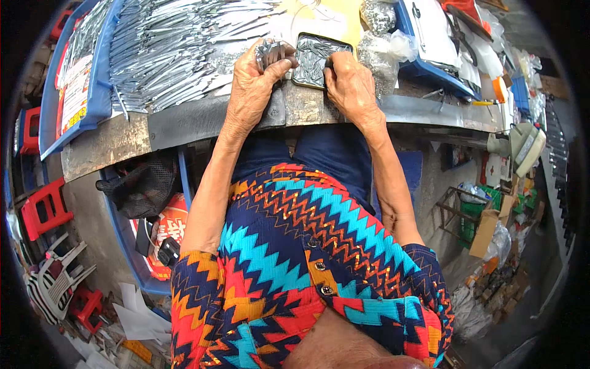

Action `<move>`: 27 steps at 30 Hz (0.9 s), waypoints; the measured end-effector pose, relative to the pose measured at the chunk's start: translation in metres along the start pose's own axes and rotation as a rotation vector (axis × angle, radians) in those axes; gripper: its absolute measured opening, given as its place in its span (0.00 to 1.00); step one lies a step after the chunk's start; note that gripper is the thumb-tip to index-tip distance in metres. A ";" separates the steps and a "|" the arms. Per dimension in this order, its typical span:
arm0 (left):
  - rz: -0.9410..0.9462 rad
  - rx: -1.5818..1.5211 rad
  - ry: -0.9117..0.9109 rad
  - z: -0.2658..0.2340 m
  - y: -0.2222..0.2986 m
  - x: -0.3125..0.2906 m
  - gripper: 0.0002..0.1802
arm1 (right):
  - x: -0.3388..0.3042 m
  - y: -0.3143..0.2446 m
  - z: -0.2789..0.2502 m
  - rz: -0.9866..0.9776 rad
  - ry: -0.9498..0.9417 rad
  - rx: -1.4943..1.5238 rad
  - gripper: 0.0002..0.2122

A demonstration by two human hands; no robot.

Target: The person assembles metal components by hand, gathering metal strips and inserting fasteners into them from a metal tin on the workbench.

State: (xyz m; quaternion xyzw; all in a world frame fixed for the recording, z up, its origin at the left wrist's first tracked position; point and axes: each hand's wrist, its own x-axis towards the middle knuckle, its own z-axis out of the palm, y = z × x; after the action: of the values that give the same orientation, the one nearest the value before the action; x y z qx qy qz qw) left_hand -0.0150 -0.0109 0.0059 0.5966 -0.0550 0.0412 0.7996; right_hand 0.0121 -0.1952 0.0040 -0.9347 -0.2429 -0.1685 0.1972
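Note:
My left hand (253,83) is closed around a bunch of small metal pieces (270,52), held above the front part of the workbench. To its right stands a dark-rimmed rectangular tin (297,72) full of thin silvery metal pieces (312,56). My right hand (353,85) is at the tin's right side, its fingertips curled and pressed together over the rim. Whatever those fingers grip is hidden. Left of my hands, a wide heap of long, thin metal parts (178,52) covers the bench.
A blue tray (98,92) holding metal parts and printed sheets edges the heap. Clear plastic bags of small parts (376,58) lie right of the tin, beside another blue tray (430,69). Under the bench is a blue crate (120,237) with a black mesh bag (144,184). Red stools (46,209) stand left.

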 end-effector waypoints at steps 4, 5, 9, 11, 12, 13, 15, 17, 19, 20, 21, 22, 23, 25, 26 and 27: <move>0.017 0.020 -0.019 -0.001 0.000 0.001 0.10 | 0.003 -0.003 -0.001 -0.080 -0.012 -0.054 0.07; 0.020 0.035 -0.022 -0.001 0.001 0.001 0.11 | 0.005 -0.007 -0.004 -0.092 -0.049 -0.116 0.08; 0.019 0.104 -0.035 -0.003 0.001 0.002 0.11 | 0.013 -0.007 -0.010 -0.119 -0.195 -0.190 0.10; 0.016 0.202 -0.067 -0.004 -0.001 0.003 0.11 | 0.013 0.002 -0.009 -0.151 -0.162 -0.128 0.09; 0.019 0.201 -0.061 -0.004 0.000 0.003 0.11 | 0.014 0.003 -0.010 -0.186 -0.131 -0.057 0.08; 0.027 0.163 -0.053 -0.003 0.000 0.002 0.11 | 0.015 0.003 -0.011 -0.192 -0.132 -0.056 0.08; 0.037 0.122 -0.045 -0.002 0.001 0.001 0.11 | 0.018 0.004 -0.016 -0.010 -0.138 0.096 0.07; 0.045 0.179 -0.050 -0.001 0.003 0.002 0.12 | 0.018 0.008 -0.018 -0.021 -0.089 0.117 0.06; 0.024 0.175 -0.044 -0.002 0.002 0.002 0.12 | 0.020 0.008 -0.021 0.082 -0.122 0.377 0.05; 0.004 0.169 -0.039 -0.002 0.001 0.002 0.12 | 0.021 0.007 -0.023 0.282 -0.225 0.535 0.05; 0.004 0.171 -0.037 -0.001 0.002 0.002 0.12 | 0.022 0.004 -0.025 0.281 -0.225 0.537 0.05; 0.001 0.152 -0.029 0.000 0.002 0.002 0.12 | 0.021 0.000 -0.027 0.373 -0.238 0.764 0.05; -0.001 0.134 -0.021 0.000 0.002 0.002 0.11 | 0.021 -0.005 -0.029 0.465 -0.249 0.992 0.07; -0.010 0.115 -0.017 -0.002 0.001 0.003 0.11 | 0.023 -0.013 -0.030 0.479 -0.236 1.116 0.07; -0.020 0.093 -0.016 -0.003 0.001 0.003 0.10 | 0.023 -0.014 -0.027 0.506 -0.237 1.269 0.07; -0.019 0.096 -0.016 -0.003 0.000 0.004 0.10 | 0.023 -0.014 -0.025 0.535 -0.233 1.422 0.07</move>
State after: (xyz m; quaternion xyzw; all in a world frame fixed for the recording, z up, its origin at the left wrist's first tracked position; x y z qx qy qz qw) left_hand -0.0110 -0.0077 0.0058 0.6350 -0.0538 0.0315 0.7700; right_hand 0.0185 -0.1861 0.0392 -0.6217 -0.0777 0.1812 0.7580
